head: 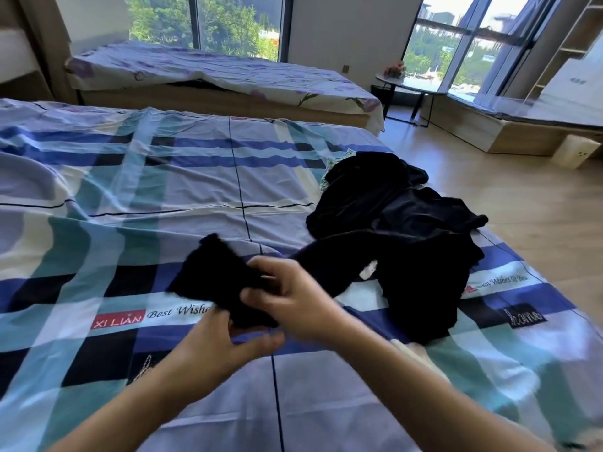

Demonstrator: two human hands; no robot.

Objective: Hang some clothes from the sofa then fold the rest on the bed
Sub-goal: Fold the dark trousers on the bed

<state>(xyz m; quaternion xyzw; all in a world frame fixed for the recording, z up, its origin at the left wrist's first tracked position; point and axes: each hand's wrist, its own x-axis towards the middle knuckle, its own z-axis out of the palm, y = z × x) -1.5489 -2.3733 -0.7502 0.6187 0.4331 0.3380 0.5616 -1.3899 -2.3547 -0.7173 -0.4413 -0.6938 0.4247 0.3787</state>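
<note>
The bed [137,177] carried a checked sheet of blue, teal, white and black, printed with the words "XI LIAN" and "Best Wishes"; it filled most of the view, with a pale wooden floor [522,203] along its right side; beyond it stood a second bed [208,70] under a lilac flowered sheet, with tall windows [228,24] looking out on trees; a small round tabletop [406,84] with a pot of flowers [395,70] stood in the far corner by the glass.

On the right part of the near bed lay a heap of dark clothes [391,203], crumpled and overlapping, with a bit of green patterned cloth [329,171] showing at its far edge.

A dark garment [212,275] was lifted just above the sheet near the front edge, one end trailing right to the heap; the left hand [212,344] had its grip clenched on the garment's lower edge from beneath; the right hand [293,298] grasped the same cloth from above, fingers curled into it; both were blurred.
</note>
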